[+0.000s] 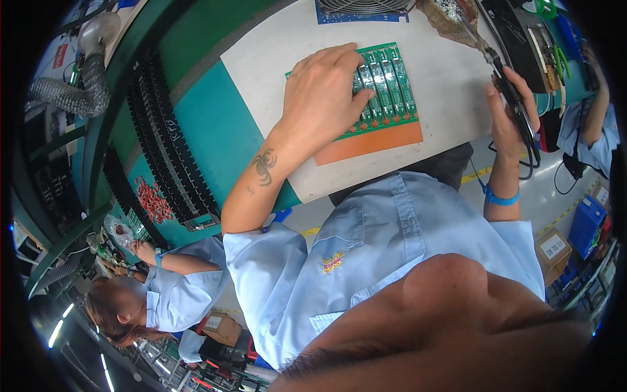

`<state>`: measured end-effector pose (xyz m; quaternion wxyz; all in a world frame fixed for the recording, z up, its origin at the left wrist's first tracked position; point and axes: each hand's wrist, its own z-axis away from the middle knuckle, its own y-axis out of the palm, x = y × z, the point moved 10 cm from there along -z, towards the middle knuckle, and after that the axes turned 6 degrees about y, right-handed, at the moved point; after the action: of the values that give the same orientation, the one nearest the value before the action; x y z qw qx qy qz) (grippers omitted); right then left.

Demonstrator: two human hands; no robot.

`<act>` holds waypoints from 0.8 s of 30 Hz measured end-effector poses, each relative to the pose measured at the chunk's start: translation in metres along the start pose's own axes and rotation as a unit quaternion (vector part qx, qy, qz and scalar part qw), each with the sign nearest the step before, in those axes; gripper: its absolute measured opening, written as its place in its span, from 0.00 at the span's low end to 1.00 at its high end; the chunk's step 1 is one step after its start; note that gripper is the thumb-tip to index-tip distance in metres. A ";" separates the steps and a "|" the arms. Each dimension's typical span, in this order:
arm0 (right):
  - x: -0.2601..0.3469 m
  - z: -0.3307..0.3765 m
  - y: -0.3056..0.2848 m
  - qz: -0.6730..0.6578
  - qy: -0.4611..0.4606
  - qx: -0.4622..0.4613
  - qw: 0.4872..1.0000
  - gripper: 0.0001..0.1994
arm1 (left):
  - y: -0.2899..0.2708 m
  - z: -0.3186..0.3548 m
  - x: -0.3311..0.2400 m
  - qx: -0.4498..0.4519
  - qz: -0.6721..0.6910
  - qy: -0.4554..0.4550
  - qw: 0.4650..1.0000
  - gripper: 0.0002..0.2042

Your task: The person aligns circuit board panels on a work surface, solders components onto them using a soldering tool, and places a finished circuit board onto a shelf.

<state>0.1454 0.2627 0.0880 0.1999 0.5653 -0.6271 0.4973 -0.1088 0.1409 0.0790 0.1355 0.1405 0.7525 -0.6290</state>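
My left hand [324, 98] lies flat on a green circuit board panel [388, 81], fingers spread over its left half and thumb pressing on it. The panel rests on an orange pad [372, 142] on a white work mat [261, 72]. My right hand [513, 111] is raised to the right of the board, closed around a black soldering iron [506, 78] whose metal tip points up and away toward the far side of the bench. A blue wrist strap [501, 198] circles my right wrist.
Black component racks [163, 144] run along the teal bench at the left, with a heap of small red parts [153, 199]. A fan grille [362, 6] sits at the far edge. Other workers sit at lower left [176, 287] and far right [597, 124]. Cardboard boxes [555, 248] stand on the floor.
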 end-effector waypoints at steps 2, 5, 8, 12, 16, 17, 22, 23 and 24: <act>-0.006 -0.006 0.003 -0.057 0.030 -0.035 0.997 0.21 | -0.001 0.000 0.000 -0.002 -0.015 0.001 1.000 0.16; -0.023 -0.013 0.009 -0.086 0.067 -0.044 0.993 0.22 | -0.001 0.000 -0.001 -0.002 -0.019 0.004 1.000 0.16; -0.045 -0.017 0.023 -0.089 0.138 -0.007 0.986 0.23 | 0.001 0.000 0.000 0.004 -0.009 -0.004 1.000 0.16; -0.016 -0.003 0.016 -0.129 0.073 -0.005 0.989 0.24 | -0.005 -0.002 -0.004 -0.010 -0.002 0.010 1.000 0.15; 0.033 0.014 0.012 -0.162 0.014 0.051 0.985 0.23 | -0.007 -0.002 -0.004 -0.017 0.003 0.015 1.000 0.14; 0.048 0.019 0.023 -0.154 -0.023 0.128 0.979 0.22 | -0.008 -0.002 -0.004 -0.024 0.002 0.018 1.000 0.14; 0.061 0.040 0.055 -0.129 -0.023 0.244 0.961 0.21 | 0.005 -0.002 0.007 -0.048 0.017 0.039 0.998 0.14; 0.061 0.042 0.059 -0.124 -0.013 0.257 0.958 0.21 | 0.005 -0.002 0.006 -0.055 0.022 0.045 0.997 0.14; 0.060 0.044 0.061 -0.124 -0.012 0.258 0.958 0.21 | 0.007 -0.002 0.006 -0.053 0.023 0.045 0.997 0.14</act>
<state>0.0872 0.1868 0.0941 0.1001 0.6764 -0.4052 0.6069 -0.1122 0.1440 0.0706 0.1233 0.1781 0.7869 -0.5779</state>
